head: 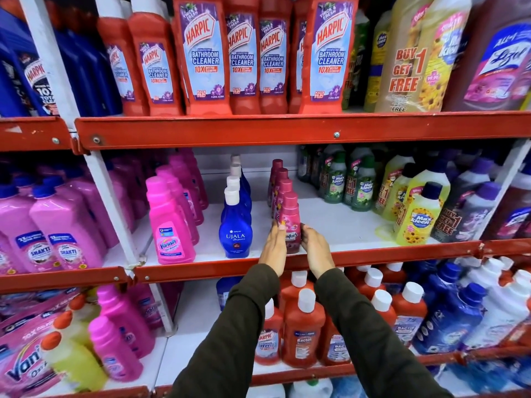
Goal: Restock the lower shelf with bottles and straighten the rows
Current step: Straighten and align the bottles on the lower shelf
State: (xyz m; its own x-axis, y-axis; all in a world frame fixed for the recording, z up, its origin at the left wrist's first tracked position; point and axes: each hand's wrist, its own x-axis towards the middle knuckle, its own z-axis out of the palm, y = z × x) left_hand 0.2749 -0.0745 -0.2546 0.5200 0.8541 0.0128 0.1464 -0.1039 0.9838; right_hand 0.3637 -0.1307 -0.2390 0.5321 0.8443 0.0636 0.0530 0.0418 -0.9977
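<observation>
A small dark pink Comfort bottle (290, 218) stands at the front of a row of like bottles on the white middle shelf (339, 225). My left hand (274, 248) presses its left side and my right hand (316, 249) cups its right side, so both hold its lower half. The rest of that row (280, 182) runs back behind it. Just left stands a row of blue Ujala bottles (235, 225) with white caps. Further left is a row of bright pink Vanish bottles (169, 225).
Green and yellow Max Kleen bottles (416, 216) fill the shelf's right side, with bare shelf between them and the Comfort row. Red shelf rails (287, 130) run above and below. Red Harpic bottles (201, 56) stand above; red Bactin bottles (304, 331) stand below.
</observation>
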